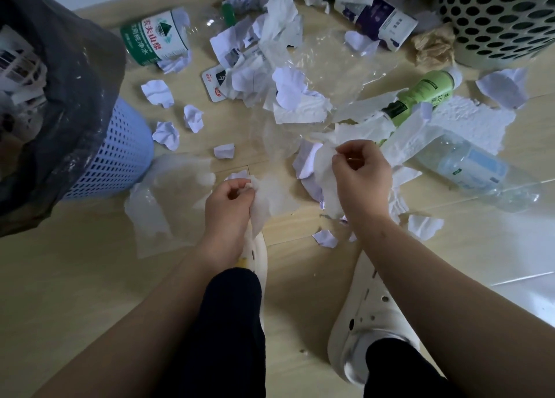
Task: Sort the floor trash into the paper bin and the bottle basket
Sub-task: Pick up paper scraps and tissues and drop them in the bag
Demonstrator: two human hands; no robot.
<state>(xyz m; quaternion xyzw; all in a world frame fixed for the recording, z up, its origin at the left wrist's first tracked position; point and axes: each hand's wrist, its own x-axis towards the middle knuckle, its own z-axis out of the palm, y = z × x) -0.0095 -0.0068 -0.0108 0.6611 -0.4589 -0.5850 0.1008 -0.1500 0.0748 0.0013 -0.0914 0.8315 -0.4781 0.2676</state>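
Observation:
My left hand grips a white tissue low over the wooden floor. My right hand pinches a bunch of white paper scraps just right of it. A blue lattice bin lined with a dark bag stands at the left and holds paper. A perforated grey-green basket stands at the top right. Bottles lie among the litter: a large green-labelled one, a light green one, a clear one and a purple-labelled one.
Crumpled paper balls, torn tissue and clear plastic film cover the floor ahead. A brown crumpled paper lies by the basket. My white clogs and dark trouser legs fill the bottom middle.

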